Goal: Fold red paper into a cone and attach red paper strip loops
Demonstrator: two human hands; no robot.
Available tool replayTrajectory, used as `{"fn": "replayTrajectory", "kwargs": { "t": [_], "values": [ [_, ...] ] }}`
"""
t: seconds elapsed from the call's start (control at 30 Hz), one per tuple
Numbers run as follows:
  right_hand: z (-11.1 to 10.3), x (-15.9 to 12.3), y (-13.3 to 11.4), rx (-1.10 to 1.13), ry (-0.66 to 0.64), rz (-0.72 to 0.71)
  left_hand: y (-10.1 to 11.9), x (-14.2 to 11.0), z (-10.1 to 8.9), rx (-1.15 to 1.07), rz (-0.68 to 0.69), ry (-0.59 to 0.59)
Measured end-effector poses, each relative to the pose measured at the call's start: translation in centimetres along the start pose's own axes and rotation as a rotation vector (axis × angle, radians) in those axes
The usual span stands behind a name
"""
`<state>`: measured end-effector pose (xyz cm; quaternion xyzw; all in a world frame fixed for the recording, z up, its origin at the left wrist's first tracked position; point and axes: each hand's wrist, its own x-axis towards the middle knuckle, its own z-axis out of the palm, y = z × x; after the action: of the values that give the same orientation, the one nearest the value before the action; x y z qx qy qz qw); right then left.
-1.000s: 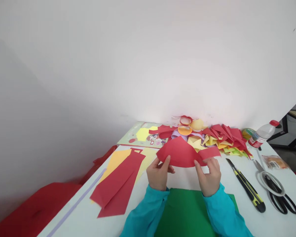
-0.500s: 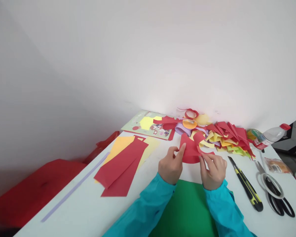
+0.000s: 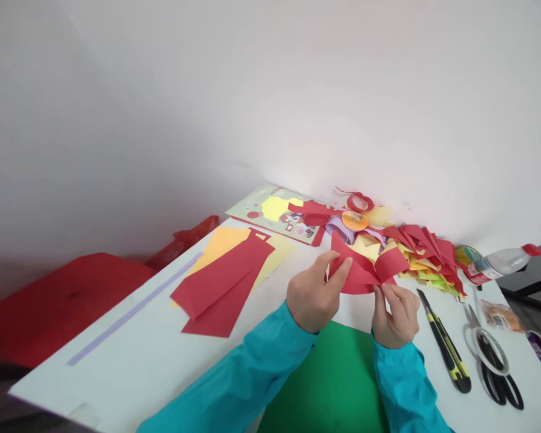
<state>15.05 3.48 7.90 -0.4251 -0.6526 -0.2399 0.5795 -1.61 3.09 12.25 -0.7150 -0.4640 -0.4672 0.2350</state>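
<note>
A curved piece of red paper [image 3: 354, 278] is held up between my two hands, above the far edge of a green sheet [image 3: 329, 379]. My left hand [image 3: 314, 293] pinches its left part between thumb and fingers. The fingertips of my right hand [image 3: 394, 314] are closed on its lower right edge. On that side a strip of the red paper [image 3: 392, 264] curls up and over to the right. Whether the curled strip is joined to the main piece is hard to make out.
Red and yellow sheets [image 3: 229, 288] lie left, beside a purple strip [image 3: 135, 310]. Behind are a booklet [image 3: 247, 204], paper scraps [image 3: 433, 252] and a bottle [image 3: 505, 264]. On the right lie a utility knife [image 3: 445, 346], scissors [image 3: 500, 385] and a white tape roll [image 3: 504, 361].
The red paper has been bent; its right strip now curls out to the right and its left side folds inward. Both hands keep their pinch. The camera view has shifted slightly.
</note>
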Motion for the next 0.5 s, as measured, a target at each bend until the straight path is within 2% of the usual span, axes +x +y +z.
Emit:
{"fn": "replayTrajectory", "kwargs": {
  "t": [0.2, 0.5],
  "values": [
    [0.19, -0.08, -0.06, -0.035, 0.004, -0.021, -0.35, 0.5, -0.55, 0.045, 0.069, 0.041],
    [0.12, -0.12, -0.03, 0.0, -0.012, -0.022, -0.75, 0.38, -0.38, 0.102, 0.133, 0.001]
  ]
}}
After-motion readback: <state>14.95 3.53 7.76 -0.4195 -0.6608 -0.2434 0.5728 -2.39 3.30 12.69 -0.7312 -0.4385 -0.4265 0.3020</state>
